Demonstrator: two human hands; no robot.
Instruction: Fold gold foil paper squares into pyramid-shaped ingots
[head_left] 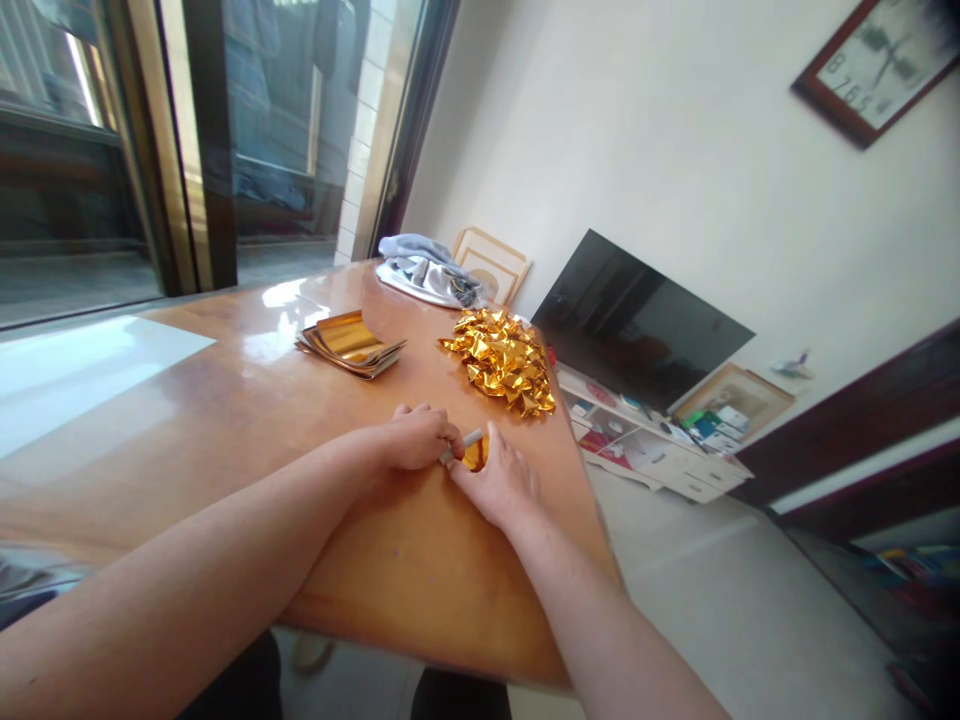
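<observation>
Living room: wall clock (877, 70), television (637, 320).

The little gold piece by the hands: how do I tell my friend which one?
On the wooden table, find the left hand and right hand. The small gold foil piece sits between them beside a white stick, unlike the big crumpled heap and flat stack farther away.

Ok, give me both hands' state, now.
Left hand: closed, fingers on a white stick.
Right hand: closed, holding gold foil against the stick.
</observation>
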